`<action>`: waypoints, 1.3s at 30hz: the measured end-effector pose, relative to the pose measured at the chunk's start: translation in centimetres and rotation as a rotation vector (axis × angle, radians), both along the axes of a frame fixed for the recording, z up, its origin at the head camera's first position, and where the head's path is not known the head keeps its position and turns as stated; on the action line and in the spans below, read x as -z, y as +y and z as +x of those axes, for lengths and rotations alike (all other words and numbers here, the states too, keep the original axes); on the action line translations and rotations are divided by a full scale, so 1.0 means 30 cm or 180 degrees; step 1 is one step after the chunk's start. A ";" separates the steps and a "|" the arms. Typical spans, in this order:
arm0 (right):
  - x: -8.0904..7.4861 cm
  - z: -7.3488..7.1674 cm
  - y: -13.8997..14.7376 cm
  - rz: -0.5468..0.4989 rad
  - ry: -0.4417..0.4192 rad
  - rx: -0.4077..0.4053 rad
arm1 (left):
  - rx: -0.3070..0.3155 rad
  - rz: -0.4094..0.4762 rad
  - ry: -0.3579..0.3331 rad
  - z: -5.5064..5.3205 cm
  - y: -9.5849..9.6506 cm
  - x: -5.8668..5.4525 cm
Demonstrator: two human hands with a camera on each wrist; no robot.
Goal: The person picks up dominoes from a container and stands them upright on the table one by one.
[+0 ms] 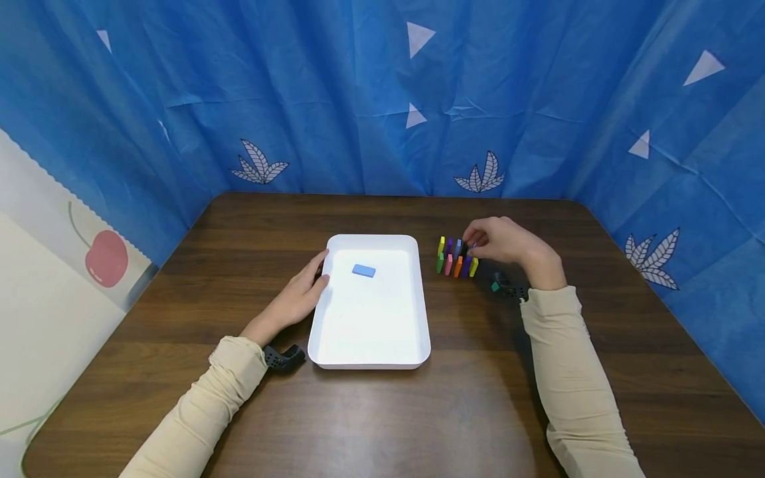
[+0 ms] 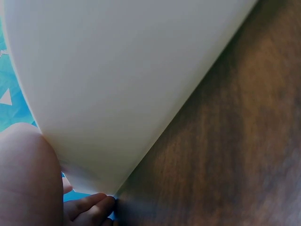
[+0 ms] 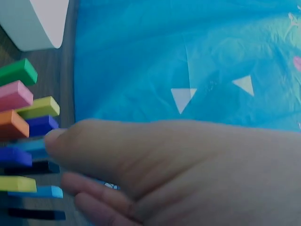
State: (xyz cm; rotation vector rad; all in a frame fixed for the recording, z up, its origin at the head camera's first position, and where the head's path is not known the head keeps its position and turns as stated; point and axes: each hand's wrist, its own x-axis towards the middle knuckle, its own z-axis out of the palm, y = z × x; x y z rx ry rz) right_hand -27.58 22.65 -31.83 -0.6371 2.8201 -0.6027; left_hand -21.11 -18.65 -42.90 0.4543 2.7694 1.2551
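A white rectangular tray (image 1: 370, 332) lies on the table with one blue block (image 1: 364, 271) flat inside it. My left hand (image 1: 297, 297) rests against the tray's left side, thumb and fingers spread along the rim. Right of the tray, small coloured blocks stand on edge in two rows; a green block (image 3: 19, 72), a pink block (image 3: 16, 95) and an orange block (image 3: 14, 126) are among them. My right hand (image 1: 508, 242) reaches to the back row, near a black block (image 3: 47, 167). Its thumb and fingers stand apart, and I see nothing gripped between them.
The dark wooden table (image 1: 370, 425) reaches back to a blue curtain (image 1: 358, 99). A black wristband (image 1: 283, 358) sits at the left wrist, another dark band (image 1: 510, 285) at the right. A pale cloth with a cherry print (image 1: 106, 259) hangs at the left.
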 end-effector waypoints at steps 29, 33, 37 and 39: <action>0.105 0.018 -0.289 -0.0513 0.0813 -0.0581 | 0.0014 -0.0009 0.0012 0.004 0.002 -0.007; 0.130 0.024 -0.328 -0.0539 0.0880 -0.0637 | -0.0001 -0.0009 -0.0001 0.003 0.003 -0.008; 0.153 0.033 -0.358 -0.0534 0.0758 -0.0673 | -0.0007 -0.0026 -0.0007 0.002 0.006 -0.008; 0.162 0.038 -0.370 -0.0515 0.0683 -0.0692 | -0.0006 -0.0031 -0.0012 0.002 0.007 -0.007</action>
